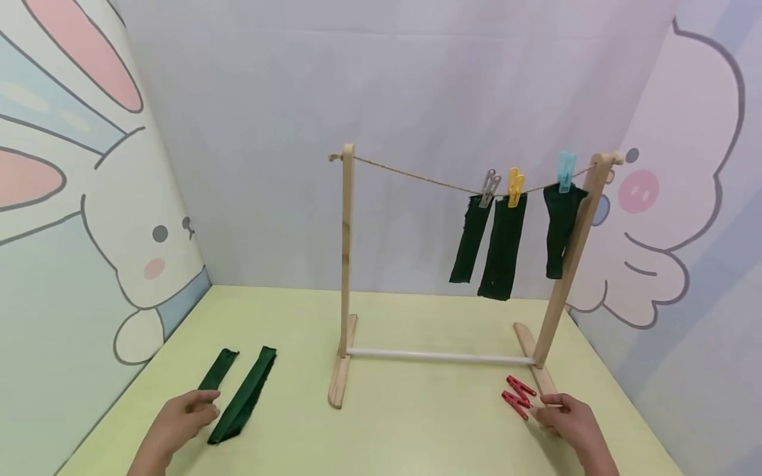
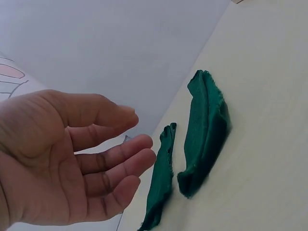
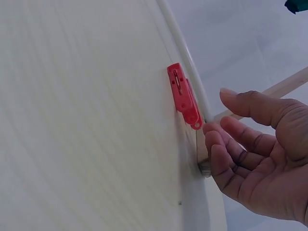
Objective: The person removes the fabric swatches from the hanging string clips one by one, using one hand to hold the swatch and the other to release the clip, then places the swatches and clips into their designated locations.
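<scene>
At the table's left, my left hand [image 1: 184,416] hovers close by two dark green cloth strips. The shorter strip [image 1: 219,369] partly disappears behind the fingers, and the longer folded strip [image 1: 244,396] lies just to the right. Nothing is between the loosely bent fingers of this hand in the left wrist view. On the right side, my right hand [image 1: 565,420] has its fingertips beside two red clothespins [image 1: 519,395] lying on the table. Its thumb and fingers stand apart and hold nothing in the right wrist view.
A wooden drying rack [image 1: 348,251] with a white crossbar [image 1: 440,356] stands at mid-table. From its twine line [image 1: 411,175] hang green strips, clipped by a grey clothespin [image 1: 489,188], a yellow clothespin [image 1: 515,187] and a blue clothespin [image 1: 566,172]. Cartoon-printed walls flank the table.
</scene>
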Motion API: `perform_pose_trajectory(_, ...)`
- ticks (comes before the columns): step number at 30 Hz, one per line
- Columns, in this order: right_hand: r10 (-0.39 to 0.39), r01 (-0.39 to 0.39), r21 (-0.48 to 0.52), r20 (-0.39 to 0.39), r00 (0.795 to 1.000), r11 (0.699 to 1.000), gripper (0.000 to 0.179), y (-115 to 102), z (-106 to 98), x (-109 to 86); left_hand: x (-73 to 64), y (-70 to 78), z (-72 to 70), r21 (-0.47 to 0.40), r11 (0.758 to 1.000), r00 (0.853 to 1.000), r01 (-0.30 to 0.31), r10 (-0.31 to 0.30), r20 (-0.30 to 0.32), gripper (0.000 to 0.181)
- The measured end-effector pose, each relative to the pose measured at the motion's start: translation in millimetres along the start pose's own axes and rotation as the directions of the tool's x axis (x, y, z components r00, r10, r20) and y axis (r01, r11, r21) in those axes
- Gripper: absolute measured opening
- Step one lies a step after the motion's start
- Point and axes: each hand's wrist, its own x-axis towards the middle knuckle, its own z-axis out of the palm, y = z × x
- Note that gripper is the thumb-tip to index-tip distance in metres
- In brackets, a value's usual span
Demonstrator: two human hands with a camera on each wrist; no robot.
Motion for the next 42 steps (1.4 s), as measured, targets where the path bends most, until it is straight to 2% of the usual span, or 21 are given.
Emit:
perform_pose_trajectory(6, -0.033, 0.033, 0.039, -0.003, 0.999, 0.999, 0.057, -5, -9, -6.0, 0.1, 8.1, 10.3, -0.062, 0.998, 1.0, -0.011, 0.01, -0.012, 0.047)
perform_pose_trajectory(10, -0.092, 0.092, 0.089, -0.003, 0.996, 0.992, 0.053, -12, -15, -7.1, -1.3, 14.6, 19.9, -0.099, 0.995, 0.998, -0.03, 0.025, -0.053, 0.048)
perform_pose_trajectory(16, -0.184, 0.186, 0.042, -0.048, 0.982, 0.982, 0.053, -27, -25, -9.5, -2.3, 28.9, 35.7, -0.149, 0.987, 0.997, -0.058, 0.051, -0.053, 0.052)
perform_pose_trajectory(18, -0.247, 0.249, 0.017, -0.06, 0.967, 0.968, 0.048, -33, -30, -9.8, -2.3, 34.5, 39.6, -0.176, 0.983, 0.998, -0.06, 0.053, -0.045, 0.052)
perform_pose_trajectory(23, -0.409, 0.411, 0.0, -0.084, 0.908, 0.912, 0.04, -49, -37, -12.1, -0.3, 48.7, 46.4, -0.191, 0.977, 0.995, -0.1, 0.092, -0.046, 0.053)
perform_pose_trajectory(29, -0.52, 0.52, -0.035, -0.093, 0.849, 0.854, 0.038, -70, -42, -15.0, 4.1, 63.4, 53.7, -0.185, 0.971, 0.988, -0.15, 0.138, -0.076, 0.05)
perform_pose_trajectory(33, -0.559, 0.556, -0.059, -0.105, 0.822, 0.829, 0.038, -81, -43, -15.2, 9.2, 69.5, 58.9, -0.209, 0.958, 0.979, -0.199, 0.185, -0.084, 0.048)
perform_pose_trajectory(37, -0.578, 0.572, -0.085, -0.102, 0.81, 0.816, 0.04, -88, -42, -15.0, 13.8, 74.7, 65.9, -0.237, 0.939, 0.968, -0.249, 0.234, -0.089, 0.046)
perform_pose_trajectory(42, -0.609, 0.61, -0.037, -0.116, 0.784, 0.792, 0.036, -96, -37, -14.1, 17.2, 85.1, 74.8, -0.286, 0.913, 0.957, -0.29, 0.272, -0.103, 0.04)
